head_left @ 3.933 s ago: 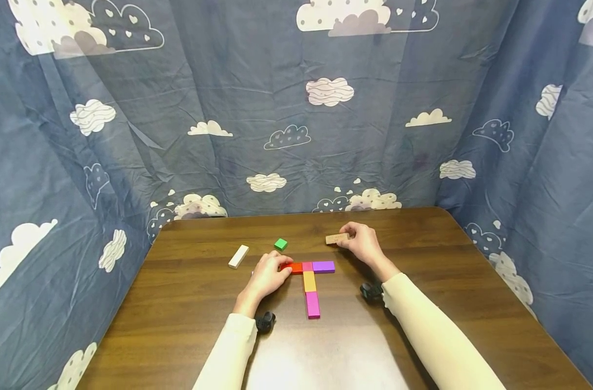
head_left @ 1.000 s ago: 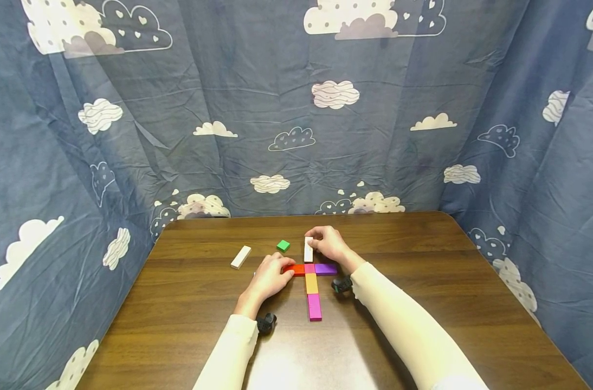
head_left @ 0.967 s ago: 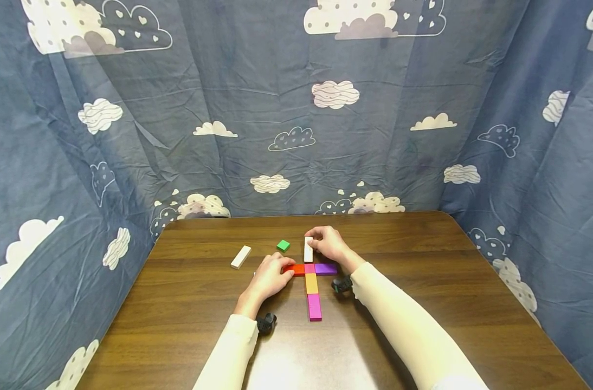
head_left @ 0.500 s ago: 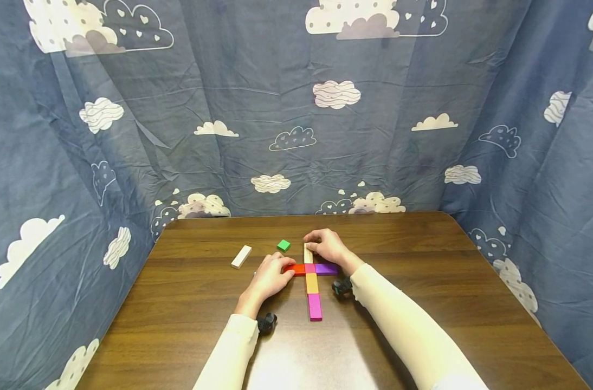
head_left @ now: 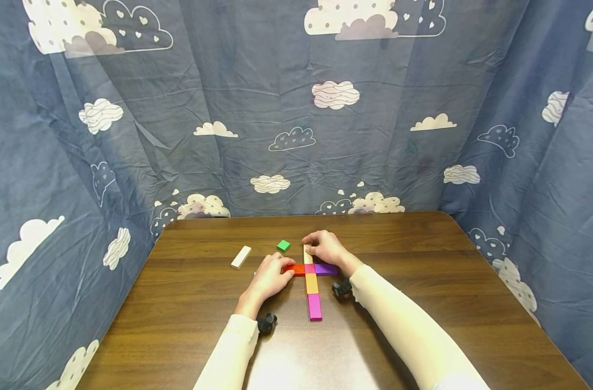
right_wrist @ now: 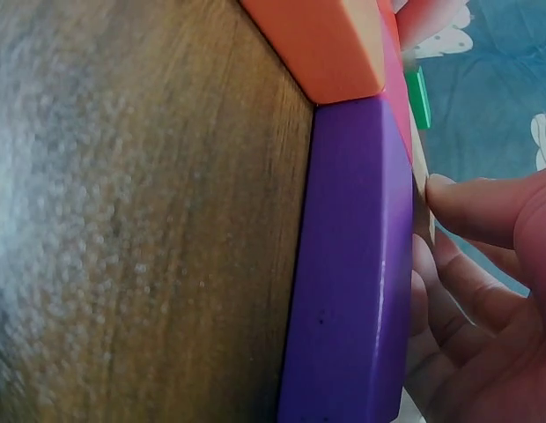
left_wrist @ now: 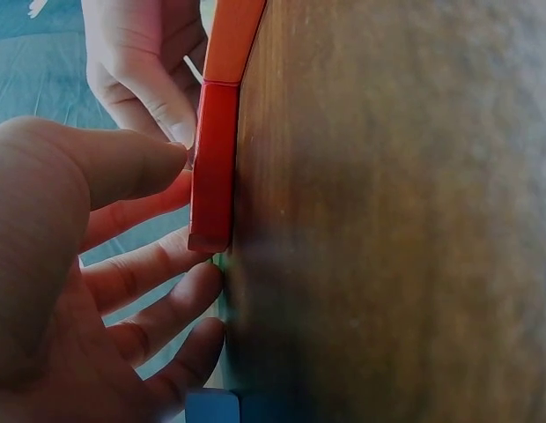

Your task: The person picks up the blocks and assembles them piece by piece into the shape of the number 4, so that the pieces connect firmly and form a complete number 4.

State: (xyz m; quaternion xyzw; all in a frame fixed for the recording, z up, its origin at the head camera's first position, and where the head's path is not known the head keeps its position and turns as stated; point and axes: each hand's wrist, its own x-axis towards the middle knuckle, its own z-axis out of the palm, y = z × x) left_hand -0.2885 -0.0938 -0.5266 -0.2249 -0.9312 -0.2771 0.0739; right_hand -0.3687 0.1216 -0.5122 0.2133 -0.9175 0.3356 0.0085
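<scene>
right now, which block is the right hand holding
The pale wooden block at the far end of the cross; only it is pinched by the right hand, while the left hand holds the red block.

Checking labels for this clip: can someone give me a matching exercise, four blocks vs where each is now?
Blocks
1. wooden block
2. green block
3. magenta block
4. red block

Places
A. bottom end of the cross in the head view
B. held by the left hand
C. lying off the cross
D. held by the right hand

Pairs: 1-D, 2-C, 3-A, 4-B
</scene>
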